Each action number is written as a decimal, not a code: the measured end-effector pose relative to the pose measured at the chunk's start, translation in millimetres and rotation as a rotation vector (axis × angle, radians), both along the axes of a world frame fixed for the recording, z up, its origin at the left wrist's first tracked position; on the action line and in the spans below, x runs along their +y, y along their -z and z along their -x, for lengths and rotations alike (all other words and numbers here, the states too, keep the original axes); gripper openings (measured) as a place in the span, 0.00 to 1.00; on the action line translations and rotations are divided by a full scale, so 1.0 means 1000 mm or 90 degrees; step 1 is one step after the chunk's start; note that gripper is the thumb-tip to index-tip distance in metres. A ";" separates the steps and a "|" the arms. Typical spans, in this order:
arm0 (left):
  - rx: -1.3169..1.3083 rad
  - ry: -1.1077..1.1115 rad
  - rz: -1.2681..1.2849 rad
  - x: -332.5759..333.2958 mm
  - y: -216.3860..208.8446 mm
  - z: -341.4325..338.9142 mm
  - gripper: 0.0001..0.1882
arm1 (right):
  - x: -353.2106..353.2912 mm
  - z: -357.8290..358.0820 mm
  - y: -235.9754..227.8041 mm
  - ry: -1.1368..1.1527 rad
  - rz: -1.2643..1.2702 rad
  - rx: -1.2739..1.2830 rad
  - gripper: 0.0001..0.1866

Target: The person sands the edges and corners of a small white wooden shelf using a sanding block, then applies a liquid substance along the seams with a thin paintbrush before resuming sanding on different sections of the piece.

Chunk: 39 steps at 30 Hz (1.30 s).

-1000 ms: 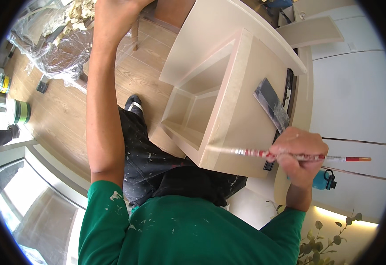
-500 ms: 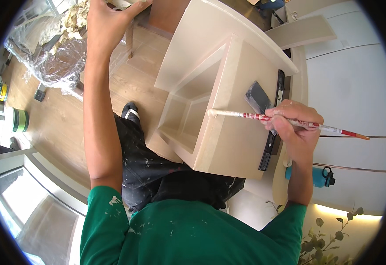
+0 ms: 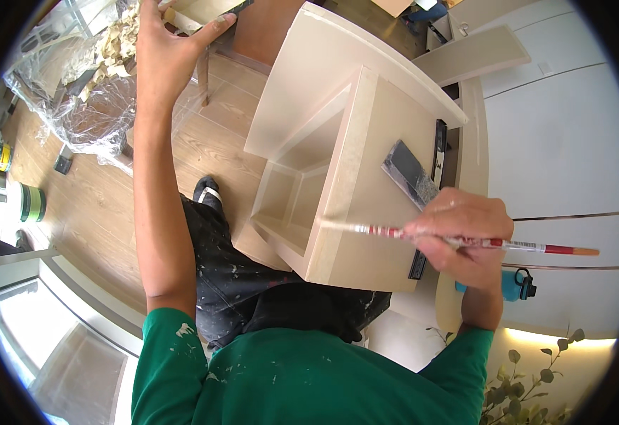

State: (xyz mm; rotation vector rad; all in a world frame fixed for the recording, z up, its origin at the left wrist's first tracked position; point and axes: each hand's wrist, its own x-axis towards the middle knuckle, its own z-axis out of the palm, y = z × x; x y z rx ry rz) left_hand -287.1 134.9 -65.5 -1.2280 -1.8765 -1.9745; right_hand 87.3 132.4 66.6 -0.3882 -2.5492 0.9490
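My right hand (image 3: pixel 461 234) grips a thin paintbrush (image 3: pixel 522 246) with a worn red-and-white handle. Its pale bristles, blurred, are at the front edge of a cream drawer (image 3: pixel 337 191) that stands tilted before me. Against the drawer's side panel is a flat dark grey tool (image 3: pixel 410 173); my right hand covers its lower end, and I cannot tell whether I hold it. My left hand (image 3: pixel 171 53) reaches far forward, its thumb along the black rim of a shallow cream-coated tray (image 3: pixel 203 13). The fingertips of that hand are out of frame.
Clear plastic sheeting (image 3: pixel 104 110) with crumpled masking material lies at the far left. Tubs (image 3: pixel 32 202) stand on the wooden floor at left. A black runner (image 3: pixel 439 152) runs along the drawer's side. White cabinets (image 3: pixel 557 134), a teal bottle (image 3: pixel 511 285) and a leafy plant (image 3: pixel 518 386) are at right.
My right hand has moved nearer to me, drawing the brush tip along the drawer edge. More of the grey tool shows. My left hand has shifted slightly, and more of the tray is visible.
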 end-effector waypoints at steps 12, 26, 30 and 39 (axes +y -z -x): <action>-0.006 0.033 -0.001 0.005 0.003 0.003 0.49 | 0.042 0.000 0.015 0.151 -0.010 0.059 0.07; -0.010 0.070 -0.012 0.001 0.006 0.006 0.50 | -0.035 -0.007 0.001 -0.034 0.061 -0.025 0.11; -0.013 0.076 -0.014 0.003 0.001 0.004 0.50 | -0.025 -0.015 0.004 -0.039 0.094 -0.021 0.10; -0.144 0.334 -0.011 -0.039 -0.060 -0.036 0.53 | 0.030 -0.033 -0.019 0.234 0.078 0.298 0.09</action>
